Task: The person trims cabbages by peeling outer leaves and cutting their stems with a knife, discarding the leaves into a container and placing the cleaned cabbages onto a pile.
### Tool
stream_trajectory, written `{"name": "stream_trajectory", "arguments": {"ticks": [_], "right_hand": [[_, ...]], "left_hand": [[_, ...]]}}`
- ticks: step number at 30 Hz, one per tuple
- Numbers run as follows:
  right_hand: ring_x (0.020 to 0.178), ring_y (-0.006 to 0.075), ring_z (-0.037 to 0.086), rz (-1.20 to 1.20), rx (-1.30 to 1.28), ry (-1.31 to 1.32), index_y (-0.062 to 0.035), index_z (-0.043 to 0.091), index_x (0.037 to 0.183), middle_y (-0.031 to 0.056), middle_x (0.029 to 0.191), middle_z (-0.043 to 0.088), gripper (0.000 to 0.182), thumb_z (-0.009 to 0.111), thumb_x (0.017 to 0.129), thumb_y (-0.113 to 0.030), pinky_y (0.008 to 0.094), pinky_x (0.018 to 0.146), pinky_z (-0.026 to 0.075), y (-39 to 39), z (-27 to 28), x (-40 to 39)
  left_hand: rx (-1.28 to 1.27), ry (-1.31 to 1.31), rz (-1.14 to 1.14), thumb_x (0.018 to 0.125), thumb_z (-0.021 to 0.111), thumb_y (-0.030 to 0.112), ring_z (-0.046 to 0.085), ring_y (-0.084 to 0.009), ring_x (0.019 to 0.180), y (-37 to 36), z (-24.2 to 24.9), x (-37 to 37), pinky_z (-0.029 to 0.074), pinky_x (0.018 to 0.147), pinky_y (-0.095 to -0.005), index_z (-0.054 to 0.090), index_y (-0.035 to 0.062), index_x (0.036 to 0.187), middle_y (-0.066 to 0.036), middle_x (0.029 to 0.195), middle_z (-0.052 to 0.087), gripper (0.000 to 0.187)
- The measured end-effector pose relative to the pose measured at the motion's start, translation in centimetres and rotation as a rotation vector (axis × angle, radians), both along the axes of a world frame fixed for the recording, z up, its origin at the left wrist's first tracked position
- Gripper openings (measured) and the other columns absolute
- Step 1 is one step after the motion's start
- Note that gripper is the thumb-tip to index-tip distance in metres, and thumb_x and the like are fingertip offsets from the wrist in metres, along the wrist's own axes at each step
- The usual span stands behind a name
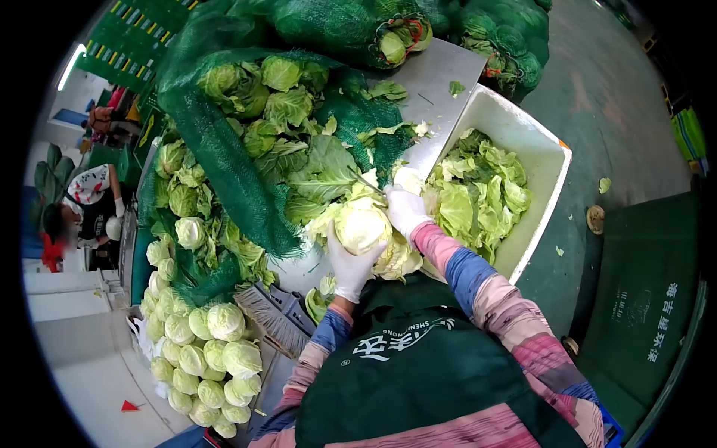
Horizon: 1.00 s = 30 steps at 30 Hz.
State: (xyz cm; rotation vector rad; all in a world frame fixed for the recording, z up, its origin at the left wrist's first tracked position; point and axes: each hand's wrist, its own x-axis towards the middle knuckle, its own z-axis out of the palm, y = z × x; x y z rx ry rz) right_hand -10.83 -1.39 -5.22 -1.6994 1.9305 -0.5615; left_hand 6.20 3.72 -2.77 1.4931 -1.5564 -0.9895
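Observation:
In white gloves, both of my hands are at a pale cabbage (361,226) close to my apron. My left hand (351,263) cups its near left side, with the fingers wrapped around it. At the cabbage's upper right, my right hand (405,209) has its fingers closed. A thin dark edge shows near those fingertips, but what they grip is not clear. Loose pale leaves (399,260) lie beneath and beside the cabbage. Large green outer leaves (325,168) spread just beyond it, next to an opened green mesh sack (250,198) with several cabbages (287,108) inside.
A white bin (549,172) of stripped leaves (485,190) stands to the right. Trimmed cabbages (213,355) are piled at left beside a brush (272,317). Full mesh sacks (328,30) lie at the back. Another person (89,198) works far left. A green container (635,299) stands at right.

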Motion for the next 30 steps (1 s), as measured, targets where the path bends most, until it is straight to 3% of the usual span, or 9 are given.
{"name": "stream_trajectory", "arguments": {"ticks": [5,8,9,12,14,17,20,22,30], "right_hand": [[0.088,0.0354,0.064,-0.049,0.11,-0.004,-0.0101,0.059,0.114,0.0173,0.103,0.064,0.037,0.062,0.079,-0.022,0.044,0.077,0.051,1.7,0.5,-2.2],[0.097,0.0327,0.065,-0.208,0.171,-0.014,-0.0052,0.061,0.113,0.019,0.106,0.065,0.042,0.066,0.071,-0.01,0.0396,0.087,0.051,4.2,-0.8,-6.9],[0.101,0.0311,0.064,-0.348,0.332,-0.11,-0.005,0.061,0.116,0.0188,0.109,0.065,0.046,0.067,0.07,-0.007,0.0372,0.092,0.05,5.2,-0.6,-9.2],[0.093,0.0328,0.065,-0.597,0.159,-0.027,-0.0018,0.061,0.118,0.0197,0.098,0.067,0.047,0.071,0.075,-0.015,0.0371,0.091,0.049,9.4,-6.3,-18.2],[0.105,0.0343,0.061,-0.573,0.213,0.125,-0.0002,0.056,0.124,0.0223,0.112,0.062,0.051,0.07,0.079,-0.019,0.0385,0.091,0.049,11.1,-9.7,-23.4],[0.098,0.0333,0.063,-0.746,-0.054,-0.066,0.0022,0.058,0.117,0.0234,0.111,0.062,0.041,0.066,0.081,-0.015,0.0382,0.085,0.05,11.3,-9.0,-23.3],[0.056,0.0231,0.062,-0.665,0.001,-0.271,0.0034,0.059,0.106,0.0139,0.075,0.063,0.029,0.06,0.087,-0.018,0.0365,0.056,0.049,10.3,-5.9,-19.3],[0.047,0.0168,0.057,-0.557,-0.078,-0.384,0.0037,0.059,0.108,0.0088,0.064,0.058,0.03,0.058,0.089,-0.019,0.0311,0.05,0.046,9.5,-6.9,-17.0],[0.046,0.0112,0.055,-0.405,0.048,-0.59,0.0077,0.057,0.113,0.0039,0.066,0.056,0.031,0.061,0.09,-0.013,0.0262,0.046,0.045,8.3,-7.8,-10.7]], "left_hand": [[0.228,0.375,-0.067,0.065,0.086,0.011,0.052,-0.0273,0.118,-2.3,0.7,3.6,0.044,0.1,-0.0369,0.027,0.0005,0.142,-0.018,0.134,0.044,0.097],[0.762,1.299,-0.132,0.082,0.065,0.048,0.042,-0.0355,0.13,-2.0,2.1,4.4,0.039,0.104,-0.0548,0.026,0.0114,0.147,-0.015,0.145,0.037,0.084],[0.798,1.431,-0.244,0.081,0.056,0.06,0.033,-0.0401,0.135,-2.0,3.2,4.1,0.026,0.108,-0.0648,0.028,0.0146,0.147,-0.015,0.149,0.033,0.085],[0.833,1.555,-0.15,0.079,0.059,0.059,0.029,-0.0401,0.137,-1.9,3.7,3.8,0.018,0.11,-0.0662,0.029,0.0152,0.147,-0.014,0.148,0.033,0.087],[0.87,1.676,-0.096,0.078,0.061,0.057,0.026,-0.0391,0.138,-2.2,4.6,3.7,0.011,0.111,-0.0656,0.029,0.0156,0.147,-0.013,0.148,0.033,0.087],[0.905,1.783,0.057,0.081,0.05,0.068,0.029,-0.0408,0.136,-3.0,4.6,4.7,0.017,0.109,-0.0658,0.033,0.0174,0.145,-0.015,0.148,0.033,0.084],[0.726,1.734,0.084,0.081,0.05,0.067,0.033,-0.0397,0.133,-4.1,5.0,8.2,0.023,0.107,-0.0618,0.035,0.0178,0.144,-0.014,0.146,0.036,0.082],[0.543,1.658,0.12,0.081,0.051,0.067,0.036,-0.039,0.131,-5.1,5.5,12.0,0.027,0.106,-0.0592,0.037,0.0181,0.143,-0.013,0.145,0.037,0.08],[-0.01,1.421,0.556,0.08,0.053,0.066,0.046,-0.0371,0.124,-7.7,9.4,32.1,0.043,0.1,-0.0507,0.042,0.0198,0.138,-0.011,0.141,0.044,0.076]]}}
